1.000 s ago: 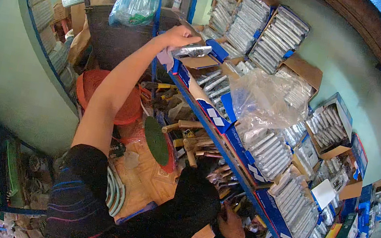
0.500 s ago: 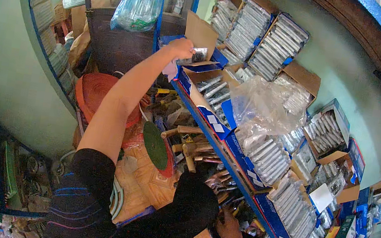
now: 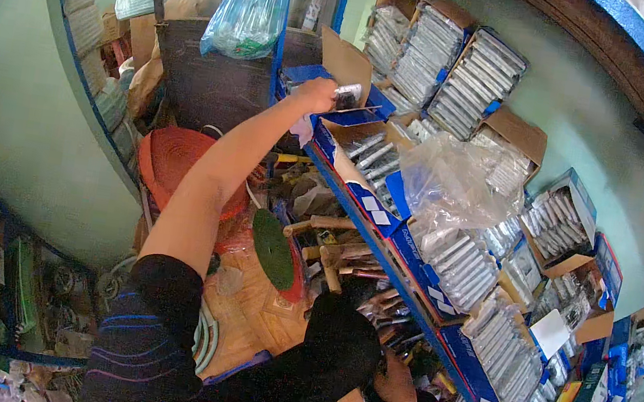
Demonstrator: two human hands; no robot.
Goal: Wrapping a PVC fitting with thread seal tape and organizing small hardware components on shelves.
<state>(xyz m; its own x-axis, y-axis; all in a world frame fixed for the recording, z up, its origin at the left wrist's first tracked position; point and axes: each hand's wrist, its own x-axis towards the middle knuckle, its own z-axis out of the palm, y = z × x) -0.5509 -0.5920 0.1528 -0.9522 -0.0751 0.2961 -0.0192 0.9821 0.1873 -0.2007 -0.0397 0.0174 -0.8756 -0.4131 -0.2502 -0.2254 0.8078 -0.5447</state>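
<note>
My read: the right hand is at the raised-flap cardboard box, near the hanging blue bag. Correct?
No, the head view shows the left hand, not the right hand, at the raised-flap cardboard box, near the hanging blue bag.

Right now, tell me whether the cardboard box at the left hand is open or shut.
Open: its brown flap stands raised beyond the left hand, and a packet shows beside that hand.

A short-sleeved black shirt (image 3: 159,289), thinly striped in blue and pink, tops black legwear (image 3: 338,341)
</note>
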